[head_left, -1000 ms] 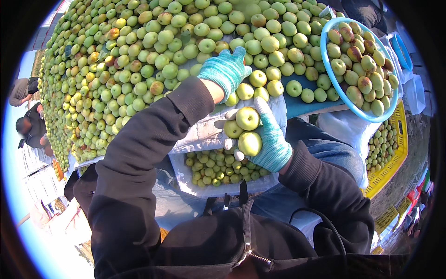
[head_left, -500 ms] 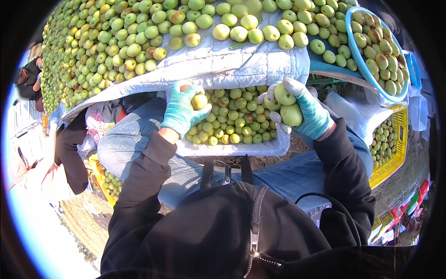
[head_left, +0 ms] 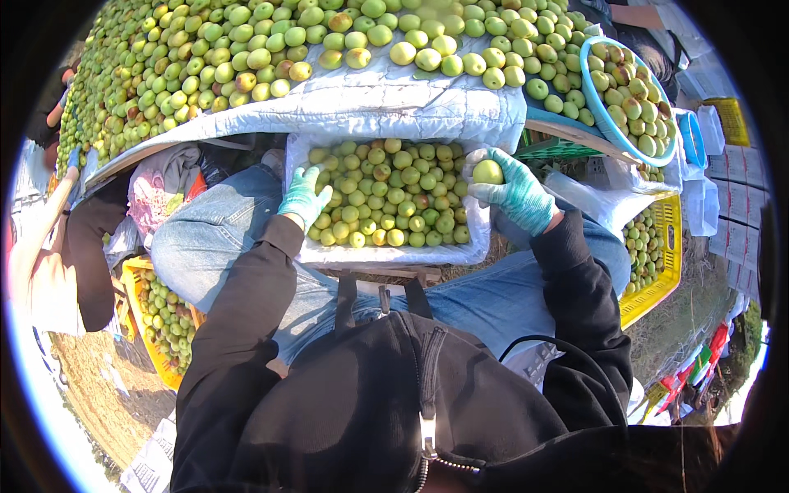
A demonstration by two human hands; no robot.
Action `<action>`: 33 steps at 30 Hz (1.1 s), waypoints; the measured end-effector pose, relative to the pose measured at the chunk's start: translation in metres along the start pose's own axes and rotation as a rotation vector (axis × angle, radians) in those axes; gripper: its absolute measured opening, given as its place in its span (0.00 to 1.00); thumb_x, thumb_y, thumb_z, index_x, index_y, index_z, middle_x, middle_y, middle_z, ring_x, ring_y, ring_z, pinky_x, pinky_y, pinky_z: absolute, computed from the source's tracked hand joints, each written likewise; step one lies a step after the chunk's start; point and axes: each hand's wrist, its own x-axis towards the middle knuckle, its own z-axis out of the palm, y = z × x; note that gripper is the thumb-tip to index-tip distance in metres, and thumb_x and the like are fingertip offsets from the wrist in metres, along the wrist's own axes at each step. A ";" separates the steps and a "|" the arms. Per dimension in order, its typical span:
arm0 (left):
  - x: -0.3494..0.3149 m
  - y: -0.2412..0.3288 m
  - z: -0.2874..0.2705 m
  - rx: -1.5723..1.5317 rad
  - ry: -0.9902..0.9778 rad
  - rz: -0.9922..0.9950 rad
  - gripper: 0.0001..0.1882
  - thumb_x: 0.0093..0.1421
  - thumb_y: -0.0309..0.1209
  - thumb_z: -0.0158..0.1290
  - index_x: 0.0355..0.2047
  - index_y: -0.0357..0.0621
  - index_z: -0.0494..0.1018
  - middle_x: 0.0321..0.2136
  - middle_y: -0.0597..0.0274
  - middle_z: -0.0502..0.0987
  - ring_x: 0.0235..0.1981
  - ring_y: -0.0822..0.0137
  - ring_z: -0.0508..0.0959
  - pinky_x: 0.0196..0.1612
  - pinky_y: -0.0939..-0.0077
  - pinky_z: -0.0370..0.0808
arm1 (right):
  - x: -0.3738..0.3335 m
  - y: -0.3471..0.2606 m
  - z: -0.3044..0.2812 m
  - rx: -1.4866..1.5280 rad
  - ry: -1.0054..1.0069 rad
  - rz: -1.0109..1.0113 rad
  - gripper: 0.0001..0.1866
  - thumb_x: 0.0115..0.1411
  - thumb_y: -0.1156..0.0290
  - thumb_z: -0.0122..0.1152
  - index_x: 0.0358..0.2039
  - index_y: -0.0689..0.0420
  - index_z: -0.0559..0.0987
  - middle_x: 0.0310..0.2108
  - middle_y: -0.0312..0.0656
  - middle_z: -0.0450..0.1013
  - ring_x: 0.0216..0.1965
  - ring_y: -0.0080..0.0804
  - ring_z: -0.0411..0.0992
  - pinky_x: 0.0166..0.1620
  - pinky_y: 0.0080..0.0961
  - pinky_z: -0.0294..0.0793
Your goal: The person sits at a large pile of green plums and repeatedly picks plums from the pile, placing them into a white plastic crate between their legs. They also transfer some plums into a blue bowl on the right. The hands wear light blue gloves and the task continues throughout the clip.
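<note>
Green fruits (head_left: pixel 390 193) fill a white-lined bin (head_left: pixel 411 256) between a person's denim-clad legs (head_left: pixel 209 234). At its left edge, the gloved left hand (head_left: pixel 302 200) spreads its fingers, holding nothing visible; at its right edge, the gloved right hand (head_left: pixel 519 194) curls its fingers around one green fruit (head_left: pixel 488 172).

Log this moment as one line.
left hand: open, left edge of white-lined crate | right hand: holding green fruit, crate's right edge | nearby: fruit pile ahead, blue-rimmed basket right
</note>
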 end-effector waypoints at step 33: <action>0.143 0.258 -0.068 0.576 0.104 0.387 0.30 0.56 0.31 0.53 0.60 0.52 0.61 0.50 0.52 0.67 0.51 0.52 0.69 0.52 0.59 0.70 | -0.083 0.009 -0.235 -0.194 0.566 -0.165 0.11 0.64 0.66 0.54 0.39 0.60 0.77 0.28 0.36 0.75 0.23 0.17 0.71 0.21 0.12 0.69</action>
